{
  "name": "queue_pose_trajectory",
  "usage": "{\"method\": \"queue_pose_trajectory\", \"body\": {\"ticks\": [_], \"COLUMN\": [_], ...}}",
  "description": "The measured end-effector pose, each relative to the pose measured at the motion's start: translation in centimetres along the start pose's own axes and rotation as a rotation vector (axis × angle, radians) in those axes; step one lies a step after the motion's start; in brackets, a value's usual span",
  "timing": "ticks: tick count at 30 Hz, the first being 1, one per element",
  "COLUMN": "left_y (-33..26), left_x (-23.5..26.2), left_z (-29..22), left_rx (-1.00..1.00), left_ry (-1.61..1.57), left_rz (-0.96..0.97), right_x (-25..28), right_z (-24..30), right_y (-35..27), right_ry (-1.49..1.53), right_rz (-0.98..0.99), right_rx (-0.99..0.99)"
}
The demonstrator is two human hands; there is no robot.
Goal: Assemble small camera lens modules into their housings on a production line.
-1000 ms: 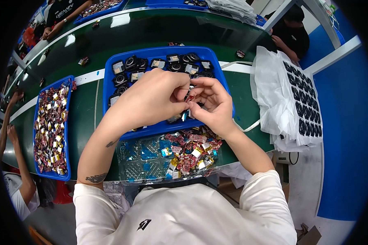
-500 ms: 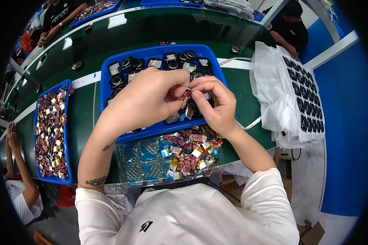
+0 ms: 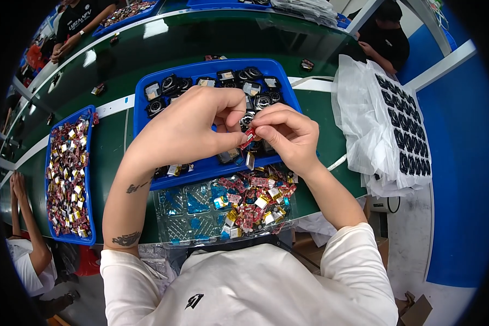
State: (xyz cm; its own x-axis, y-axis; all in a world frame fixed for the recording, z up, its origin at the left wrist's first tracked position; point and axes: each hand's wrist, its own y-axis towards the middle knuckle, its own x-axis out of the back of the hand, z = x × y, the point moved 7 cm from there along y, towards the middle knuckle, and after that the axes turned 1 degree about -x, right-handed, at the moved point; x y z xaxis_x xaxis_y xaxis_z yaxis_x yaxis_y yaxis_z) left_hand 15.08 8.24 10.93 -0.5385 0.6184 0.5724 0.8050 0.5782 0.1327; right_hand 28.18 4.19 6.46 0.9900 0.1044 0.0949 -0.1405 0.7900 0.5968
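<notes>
A small red circuit board (image 3: 249,138) is pinched between my two hands, above the near side of a blue tray (image 3: 282,73). My left hand (image 3: 201,122) grips its left side between thumb and a finger. On the other side, the thumb and fingertips of my right hand (image 3: 289,135) hold its upper edge. Just under the board hangs a silvery battery-like block (image 3: 250,161); its link to the board is too small to make out. Several black casings with round faces (image 3: 170,83) fill the tray, partly covered by my hands.
Nearer me, a clear plastic tray (image 3: 171,231) holds loose red boards and silvery blocks (image 3: 255,209). A blue bin (image 3: 94,217) of similar parts stands left. White sheeting (image 3: 358,119) with rows of black parts (image 3: 407,130) lies right. Co-workers sit around the green conveyor (image 3: 201,38).
My hands have come slightly lower and the red board now shows more between the fingertips, the silvery block hanging below. Loose parts on the conveyor have shifted a little left.
</notes>
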Motion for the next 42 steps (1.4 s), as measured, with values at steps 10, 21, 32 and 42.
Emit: {"method": "queue_pose_trajectory", "body": {"ticks": [10,21,32,42], "left_y": [-0.3,-0.1,-0.1,0.0], "left_x": [-0.8,0.8,0.0,0.4], "left_z": [-1.8,-1.1,-1.1,-0.6], "left_rx": [-0.341,-0.197,-0.249,-0.222], "left_ry": [0.267,0.332,0.361,0.327], "left_rz": [-0.118,-0.257,-0.148,-0.240], "right_x": [0.4,1.4,0.5,0.6], "right_z": [-3.2,-1.9,-3.4,-3.1], "right_y": [-0.6,-0.2,-0.7,-0.6], "right_ry": [0.123,0.006,0.238,0.274], "right_rz": [-0.056,-0.240,-0.143,-0.174], "right_rx": [-0.426,-0.246,-0.482,-0.415]}}
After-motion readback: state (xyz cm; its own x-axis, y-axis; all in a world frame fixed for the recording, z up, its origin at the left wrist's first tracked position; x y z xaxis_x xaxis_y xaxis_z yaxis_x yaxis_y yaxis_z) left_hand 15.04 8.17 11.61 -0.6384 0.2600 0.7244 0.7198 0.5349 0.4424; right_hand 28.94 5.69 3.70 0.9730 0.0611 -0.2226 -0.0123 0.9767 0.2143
